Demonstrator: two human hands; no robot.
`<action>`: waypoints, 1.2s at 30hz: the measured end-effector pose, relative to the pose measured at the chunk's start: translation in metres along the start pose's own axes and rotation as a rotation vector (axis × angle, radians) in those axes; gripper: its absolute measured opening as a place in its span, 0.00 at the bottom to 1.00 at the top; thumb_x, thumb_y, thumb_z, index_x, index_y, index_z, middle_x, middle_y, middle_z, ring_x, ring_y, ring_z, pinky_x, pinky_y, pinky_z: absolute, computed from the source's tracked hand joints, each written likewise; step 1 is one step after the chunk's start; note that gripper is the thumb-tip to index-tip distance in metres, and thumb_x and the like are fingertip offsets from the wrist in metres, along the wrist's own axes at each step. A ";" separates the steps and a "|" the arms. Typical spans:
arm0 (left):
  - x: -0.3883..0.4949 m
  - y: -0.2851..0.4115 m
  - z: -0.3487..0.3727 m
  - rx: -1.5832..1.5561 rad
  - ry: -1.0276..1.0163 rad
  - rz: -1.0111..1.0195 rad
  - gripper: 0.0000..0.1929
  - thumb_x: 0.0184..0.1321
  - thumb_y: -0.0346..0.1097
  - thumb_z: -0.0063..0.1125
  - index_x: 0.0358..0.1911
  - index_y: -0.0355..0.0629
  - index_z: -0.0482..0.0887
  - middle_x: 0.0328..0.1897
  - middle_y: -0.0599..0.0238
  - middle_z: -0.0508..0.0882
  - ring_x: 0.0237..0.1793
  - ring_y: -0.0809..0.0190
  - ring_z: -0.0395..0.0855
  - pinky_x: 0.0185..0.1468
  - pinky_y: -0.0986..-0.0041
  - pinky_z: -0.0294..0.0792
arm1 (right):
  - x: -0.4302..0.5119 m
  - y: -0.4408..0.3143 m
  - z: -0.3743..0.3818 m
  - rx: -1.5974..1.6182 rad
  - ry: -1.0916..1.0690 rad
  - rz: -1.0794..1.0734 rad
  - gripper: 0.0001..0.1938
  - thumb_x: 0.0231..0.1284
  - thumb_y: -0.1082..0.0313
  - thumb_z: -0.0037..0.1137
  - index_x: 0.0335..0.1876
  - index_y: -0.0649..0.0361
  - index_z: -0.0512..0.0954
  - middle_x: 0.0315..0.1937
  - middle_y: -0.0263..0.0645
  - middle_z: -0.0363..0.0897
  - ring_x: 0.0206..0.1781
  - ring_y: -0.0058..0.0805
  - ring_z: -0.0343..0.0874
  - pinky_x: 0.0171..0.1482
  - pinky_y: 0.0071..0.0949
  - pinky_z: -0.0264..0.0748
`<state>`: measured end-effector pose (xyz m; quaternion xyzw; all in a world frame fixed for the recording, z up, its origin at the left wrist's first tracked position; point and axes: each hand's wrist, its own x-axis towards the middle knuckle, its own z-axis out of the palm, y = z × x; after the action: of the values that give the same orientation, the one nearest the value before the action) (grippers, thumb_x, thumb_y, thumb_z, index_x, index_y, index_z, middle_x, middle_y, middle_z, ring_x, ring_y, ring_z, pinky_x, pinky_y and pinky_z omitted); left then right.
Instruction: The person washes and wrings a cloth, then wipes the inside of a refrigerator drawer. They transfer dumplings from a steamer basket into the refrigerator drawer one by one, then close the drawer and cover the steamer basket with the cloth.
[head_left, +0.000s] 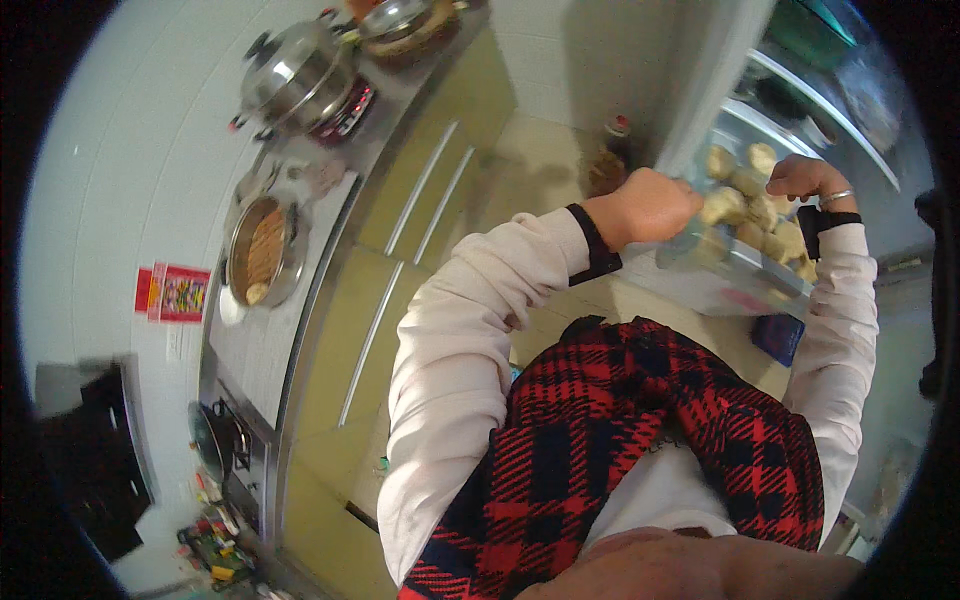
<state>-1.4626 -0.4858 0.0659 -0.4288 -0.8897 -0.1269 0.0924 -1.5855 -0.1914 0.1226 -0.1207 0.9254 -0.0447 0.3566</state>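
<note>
An open fridge or freezer stands ahead to the right, with pale, rounded food pieces (750, 202), perhaps buns or potatoes, in clear plastic at its low front. Whether that plastic is a drawer or a bag is unclear. My left hand (649, 208) is closed at the left edge of the clear plastic (686, 236); its fingertips are hidden. On the far side of the pieces, my right hand (808, 180), with a bracelet at the wrist, has curled fingers close above them. What it touches cannot be made out.
A steel pot (292, 71) stands on a cooker on the counter at the upper left. Nearer are a steel pan of brown food (262, 247) and a gas hob (244, 465). A red-capped bottle (619, 135) stands by the wall; a blue box (778, 336) is on the floor.
</note>
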 end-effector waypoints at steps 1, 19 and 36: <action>-0.033 -0.008 -0.011 -0.013 -0.002 -0.063 0.06 0.50 0.35 0.50 0.30 0.44 0.77 0.29 0.59 0.80 0.28 0.51 0.80 0.26 0.59 0.71 | -0.006 -0.036 -0.004 -0.016 0.018 -0.064 0.22 0.51 0.49 0.55 0.40 0.63 0.78 0.25 0.37 0.78 0.26 0.24 0.74 0.25 0.25 0.70; -0.557 -0.124 -0.153 0.162 0.224 -1.139 0.11 0.50 0.40 0.53 0.36 0.48 0.80 0.35 0.58 0.81 0.37 0.48 0.80 0.38 0.59 0.72 | 0.132 -0.642 0.108 -0.078 -0.016 -1.321 0.15 0.53 0.59 0.55 0.37 0.65 0.76 0.25 0.42 0.77 0.29 0.30 0.74 0.35 0.29 0.71; -0.775 -0.269 -0.212 -0.231 -0.764 -1.550 0.28 0.40 0.39 0.64 0.50 0.48 0.75 0.45 0.49 0.80 0.48 0.45 0.77 0.51 0.62 0.70 | 0.194 -0.894 0.122 -0.089 -0.252 -1.608 0.15 0.52 0.59 0.54 0.40 0.62 0.77 0.29 0.45 0.78 0.33 0.42 0.78 0.36 0.35 0.73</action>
<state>-1.1852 -1.2848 0.0163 0.2773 -0.8825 -0.0909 -0.3689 -1.4718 -1.1045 0.0570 -0.7662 0.5097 -0.2363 0.3119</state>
